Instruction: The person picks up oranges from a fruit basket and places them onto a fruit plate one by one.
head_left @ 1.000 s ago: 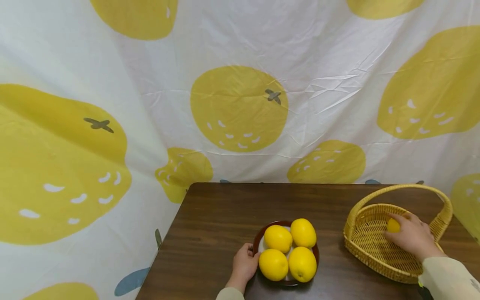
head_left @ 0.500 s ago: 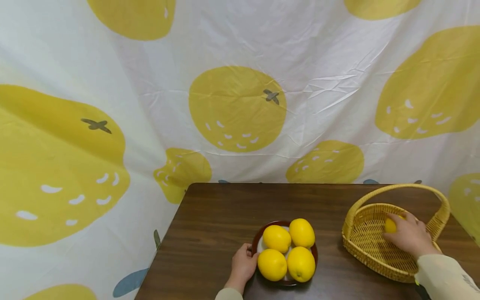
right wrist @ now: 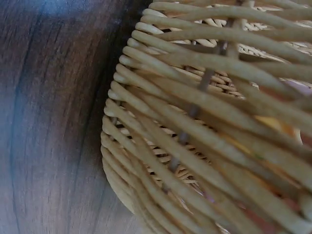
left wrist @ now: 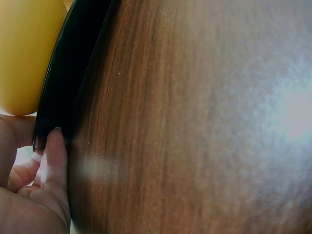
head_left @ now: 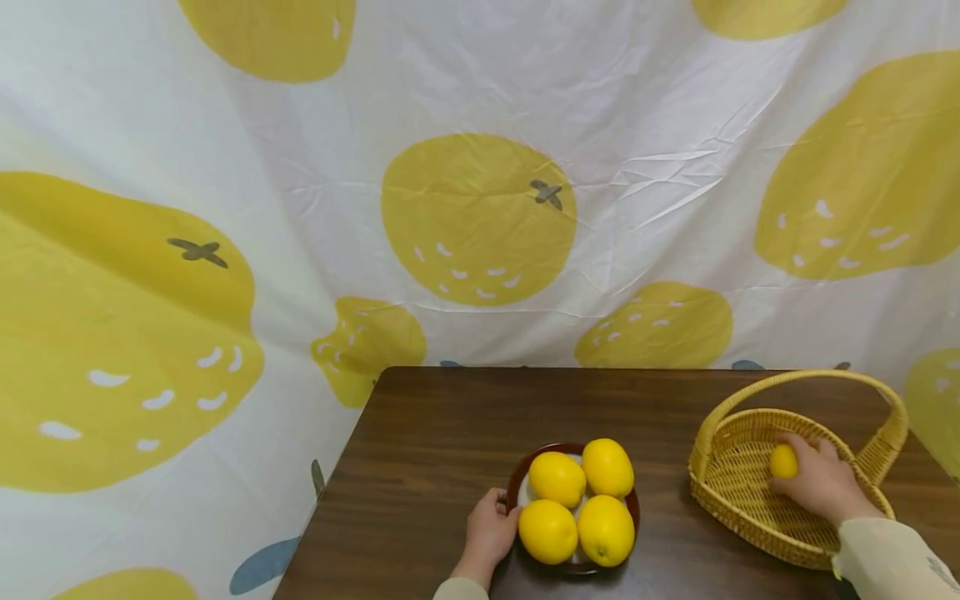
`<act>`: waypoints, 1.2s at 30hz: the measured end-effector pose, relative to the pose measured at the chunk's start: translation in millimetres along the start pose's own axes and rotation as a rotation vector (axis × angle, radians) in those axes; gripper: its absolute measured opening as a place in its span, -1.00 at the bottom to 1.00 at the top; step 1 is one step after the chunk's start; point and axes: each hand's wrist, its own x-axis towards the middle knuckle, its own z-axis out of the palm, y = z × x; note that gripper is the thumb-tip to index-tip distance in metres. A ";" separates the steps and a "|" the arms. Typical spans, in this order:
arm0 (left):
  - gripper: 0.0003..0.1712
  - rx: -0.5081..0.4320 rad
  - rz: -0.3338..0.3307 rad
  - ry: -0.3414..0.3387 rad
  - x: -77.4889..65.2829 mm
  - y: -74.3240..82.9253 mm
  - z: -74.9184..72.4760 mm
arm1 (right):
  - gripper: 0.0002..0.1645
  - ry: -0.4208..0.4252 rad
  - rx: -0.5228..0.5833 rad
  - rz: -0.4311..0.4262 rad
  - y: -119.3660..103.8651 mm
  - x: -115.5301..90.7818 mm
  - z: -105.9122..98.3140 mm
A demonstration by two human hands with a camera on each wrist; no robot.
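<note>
A round plate (head_left: 513, 482) with a dark red-brown rim and pale inside stands on the table, bearing several yellow lemons (head_left: 548, 532). My left hand (head_left: 489, 530) pinches its left rim, thumb on the inner side and a finger against the outside in the left wrist view. To the right, a wicker basket (head_left: 738, 492) with a tall arched handle surrounds my right hand (head_left: 823, 483), whose fingers are curled round a lemon (head_left: 783, 461). That lemon is partly covered by the hand. Basket weave (right wrist: 195, 112) hides most of the right hand in the right wrist view.
The dark wooden table (head_left: 450, 417) ends at the back against a white cloth (head_left: 480, 83) printed with yellow fruit. The basket handle (head_left: 810, 375) arches above the basket, beyond the right hand.
Inside the basket, my right hand and its fingers have shifted slightly, and more of the lemon shows now. The left hand and plate keep their places.
</note>
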 end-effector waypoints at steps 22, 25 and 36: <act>-0.66 0.012 -0.011 0.000 2.9 -2.2 2.6 | -0.02 0.068 -0.027 -0.014 4.5 -2.6 7.3; -0.65 0.007 -0.005 0.002 2.6 -1.6 2.0 | -0.03 0.069 -0.026 -0.020 4.1 -4.2 7.0; -0.66 -0.001 -0.018 -0.006 1.4 0.1 0.9 | -0.06 0.124 0.003 -0.064 -10.5 -15.6 3.5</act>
